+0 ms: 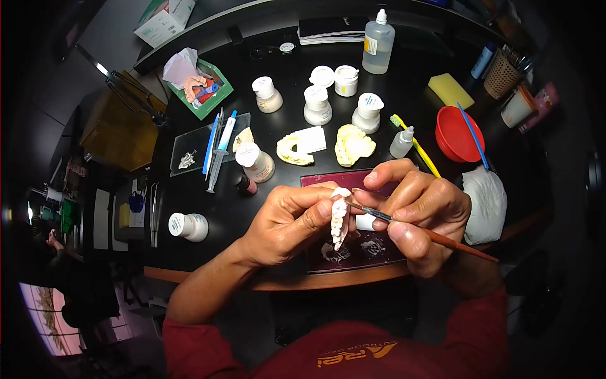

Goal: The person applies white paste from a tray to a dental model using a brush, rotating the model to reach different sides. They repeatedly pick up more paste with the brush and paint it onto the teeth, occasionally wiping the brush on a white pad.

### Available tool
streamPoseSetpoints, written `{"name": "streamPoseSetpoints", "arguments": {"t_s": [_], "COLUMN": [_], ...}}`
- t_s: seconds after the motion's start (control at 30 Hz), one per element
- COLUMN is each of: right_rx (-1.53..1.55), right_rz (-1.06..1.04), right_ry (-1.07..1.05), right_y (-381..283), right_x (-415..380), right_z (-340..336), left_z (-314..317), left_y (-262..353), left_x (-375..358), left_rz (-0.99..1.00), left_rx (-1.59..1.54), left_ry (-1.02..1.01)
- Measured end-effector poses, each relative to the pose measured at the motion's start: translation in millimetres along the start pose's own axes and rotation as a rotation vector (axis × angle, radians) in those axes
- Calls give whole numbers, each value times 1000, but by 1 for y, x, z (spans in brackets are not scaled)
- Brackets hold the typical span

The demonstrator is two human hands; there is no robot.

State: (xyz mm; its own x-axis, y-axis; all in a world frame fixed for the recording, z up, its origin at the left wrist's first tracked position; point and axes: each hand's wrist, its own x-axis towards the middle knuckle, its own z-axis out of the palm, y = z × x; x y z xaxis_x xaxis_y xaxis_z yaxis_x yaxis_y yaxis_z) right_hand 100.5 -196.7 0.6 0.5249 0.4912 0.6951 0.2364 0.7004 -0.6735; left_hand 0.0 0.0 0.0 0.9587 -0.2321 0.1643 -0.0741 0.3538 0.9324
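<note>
Between the thumb and fingers of my left hand point(285, 221) is a dental model point(338, 226), a narrow piece with a row of white and cream teeth, held upright. My right hand point(420, 211) grips a fine brush point(454, 242) with a reddish-brown handle and a dark ferrule. Its tip meets the model near the upper teeth; whether it touches is too small to tell. Beneath both hands lies a dark red slab point(379, 264) with smears of whitish paste point(374, 247). A white piece point(366, 222) shows partly behind the brush.
Several powder jars, one a white-capped jar point(255, 163), stand around yellowish dental casts point(353, 145). A syringe point(221, 151) lies on a glass plate point(183, 144) at left. At right are a red bowl point(449, 136), a yellow toothbrush point(424, 155), a dropper bottle point(401, 144) and a white cloth point(485, 205).
</note>
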Motion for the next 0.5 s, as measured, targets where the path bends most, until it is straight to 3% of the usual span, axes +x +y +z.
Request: {"name": "streamPoseSetpoints", "arguments": {"t_s": [0.17, 0.27, 0.5], "right_rx": [-8, -89, -87], "right_rz": [3, 15, 10], "right_ry": [4, -167, -156], "right_y": [0, -3, -2], "right_x": [1, 3, 2], "right_z": [1, -9, -9], "left_z": [1, 4, -2], "left_y": [0, 2, -2], "left_x": [1, 2, 0], "left_rz": [9, 16, 16], "left_rx": [7, -25, -35], "left_ry": [10, 1, -22]}}
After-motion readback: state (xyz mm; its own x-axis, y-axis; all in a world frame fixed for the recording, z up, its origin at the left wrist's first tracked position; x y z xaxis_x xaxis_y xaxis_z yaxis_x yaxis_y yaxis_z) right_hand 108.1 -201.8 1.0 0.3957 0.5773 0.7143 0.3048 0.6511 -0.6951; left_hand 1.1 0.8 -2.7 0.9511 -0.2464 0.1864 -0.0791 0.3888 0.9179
